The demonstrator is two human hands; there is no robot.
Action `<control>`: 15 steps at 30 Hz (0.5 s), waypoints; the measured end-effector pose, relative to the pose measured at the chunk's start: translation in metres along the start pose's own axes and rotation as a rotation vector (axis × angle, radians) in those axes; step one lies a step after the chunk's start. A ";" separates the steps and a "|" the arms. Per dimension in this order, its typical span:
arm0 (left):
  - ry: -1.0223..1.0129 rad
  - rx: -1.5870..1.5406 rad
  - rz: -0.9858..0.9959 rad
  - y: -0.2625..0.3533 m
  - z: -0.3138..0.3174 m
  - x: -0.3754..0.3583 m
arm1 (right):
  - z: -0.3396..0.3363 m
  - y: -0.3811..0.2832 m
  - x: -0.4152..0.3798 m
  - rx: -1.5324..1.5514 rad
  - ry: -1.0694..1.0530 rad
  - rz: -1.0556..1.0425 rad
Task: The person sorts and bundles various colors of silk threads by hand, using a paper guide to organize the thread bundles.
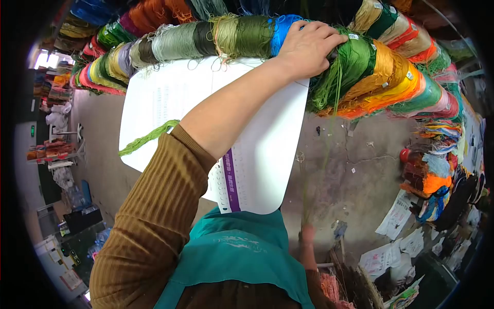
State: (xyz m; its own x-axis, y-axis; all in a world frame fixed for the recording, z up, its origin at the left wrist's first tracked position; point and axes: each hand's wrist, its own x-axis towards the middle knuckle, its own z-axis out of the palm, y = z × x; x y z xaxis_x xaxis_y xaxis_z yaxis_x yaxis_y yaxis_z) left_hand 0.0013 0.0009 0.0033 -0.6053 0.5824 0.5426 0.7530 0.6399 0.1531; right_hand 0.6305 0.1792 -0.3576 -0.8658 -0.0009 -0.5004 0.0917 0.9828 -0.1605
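Observation:
My left hand (pixel 309 47) reaches up across the view and lies over a row of hanging yarn, its fingers curled over the top between a blue skein (pixel 284 32) and a bright green skein (pixel 355 57). The thumb presses against the green yarn's near side. Low at the right, my right hand (pixel 307 234) is small and blurred beside the apron, with faint green threads (pixel 304 201) running down into it from the green skein. Under my left forearm are white printed sheets (pixel 262 139), with a short bundle of green yarn (pixel 149 138) on them.
More skeins in orange (pixel 393 72), olive (pixel 253 37) and grey (pixel 177 42) curve along the rack on both sides. Paper sheets (pixel 381 260) and a pile of coloured yarn (pixel 429 172) lie at the right. Concrete floor (pixel 355 185) shows below the rack.

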 end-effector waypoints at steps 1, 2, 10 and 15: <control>-0.003 0.004 0.001 0.000 -0.001 -0.001 | -0.001 -0.016 -0.037 0.019 -0.280 0.342; -0.006 0.006 0.003 0.001 -0.002 -0.001 | 0.030 -0.013 -0.085 -0.193 -0.417 0.245; 0.006 0.033 0.017 0.001 -0.001 0.000 | 0.010 -0.035 -0.193 0.229 -0.646 0.743; 0.015 0.023 0.025 0.000 0.001 0.000 | -0.017 -0.027 -0.162 0.720 -0.207 0.886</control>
State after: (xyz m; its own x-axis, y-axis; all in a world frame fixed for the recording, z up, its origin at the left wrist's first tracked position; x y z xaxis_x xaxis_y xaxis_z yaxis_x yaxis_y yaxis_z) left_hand 0.0015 0.0009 0.0026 -0.5821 0.5914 0.5581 0.7618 0.6366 0.1201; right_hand 0.7601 0.1562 -0.2578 -0.2670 0.5392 -0.7987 0.9418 0.3216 -0.0978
